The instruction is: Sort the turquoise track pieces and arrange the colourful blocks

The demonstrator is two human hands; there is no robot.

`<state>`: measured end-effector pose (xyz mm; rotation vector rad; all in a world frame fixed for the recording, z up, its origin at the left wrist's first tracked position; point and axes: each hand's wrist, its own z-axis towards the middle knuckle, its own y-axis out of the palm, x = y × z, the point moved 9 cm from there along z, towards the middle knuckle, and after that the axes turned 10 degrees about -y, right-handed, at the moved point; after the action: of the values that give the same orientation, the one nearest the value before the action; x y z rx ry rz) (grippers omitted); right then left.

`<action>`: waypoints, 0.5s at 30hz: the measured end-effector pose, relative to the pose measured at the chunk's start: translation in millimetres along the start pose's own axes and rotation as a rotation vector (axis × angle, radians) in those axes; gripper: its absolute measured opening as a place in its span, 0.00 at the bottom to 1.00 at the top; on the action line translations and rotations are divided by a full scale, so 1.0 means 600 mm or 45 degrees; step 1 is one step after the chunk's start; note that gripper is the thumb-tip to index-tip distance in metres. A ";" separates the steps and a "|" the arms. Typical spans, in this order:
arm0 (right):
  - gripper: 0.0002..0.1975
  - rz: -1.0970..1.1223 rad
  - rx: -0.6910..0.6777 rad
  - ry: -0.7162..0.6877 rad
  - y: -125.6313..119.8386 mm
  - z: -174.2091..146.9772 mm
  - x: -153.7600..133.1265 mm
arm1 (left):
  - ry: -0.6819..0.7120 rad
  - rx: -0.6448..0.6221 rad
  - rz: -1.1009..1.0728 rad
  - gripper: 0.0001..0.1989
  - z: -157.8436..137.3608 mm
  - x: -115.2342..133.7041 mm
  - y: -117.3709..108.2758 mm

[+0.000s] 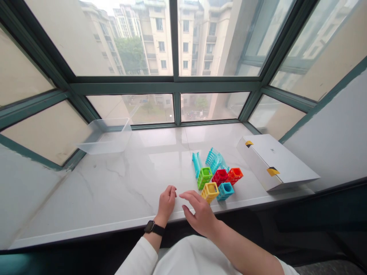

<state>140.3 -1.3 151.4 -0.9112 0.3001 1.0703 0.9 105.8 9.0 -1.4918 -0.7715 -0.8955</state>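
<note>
Windows (177,87): green-framed, behind the windowsill.
Windowsill (137,168): white, grey-veined, carrying box, tub and toys.
White box (283,156): right end, with yellow-and-black tabs (273,171).
Clear tub (110,147): far left corner, by the glass.
Right hand (201,214): thumb and fingers spread, just beside the yellow block (210,194).
Left hand (166,202): fingers curled; cannot tell whether they close on anything.
Turquoise track pieces (212,160): behind the yellow block, beyond the red block (220,177).
Other blocks: green block (204,179), orange block (234,175), blue block (225,192), grouped right of centre.
Watch (149,226): left wrist.

Five hollow coloured blocks (219,179) stand clustered, some seemingly touching
</note>
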 end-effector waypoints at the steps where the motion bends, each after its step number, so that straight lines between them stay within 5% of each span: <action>1: 0.25 -0.052 0.045 -0.059 -0.031 0.013 -0.019 | 0.005 -0.017 0.009 0.18 0.001 0.000 0.002; 7: 0.15 -0.425 0.181 -0.054 -0.191 0.037 -0.015 | 0.007 -0.064 0.034 0.18 0.000 -0.005 0.013; 15: 0.24 -0.637 -0.324 0.148 -0.172 -0.014 0.073 | 0.017 -0.085 0.046 0.20 0.001 0.000 0.013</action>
<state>251.1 2.1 170.3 -1.2018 0.0228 0.6002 7.9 105.4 5.2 -1.5519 -0.7083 -0.9107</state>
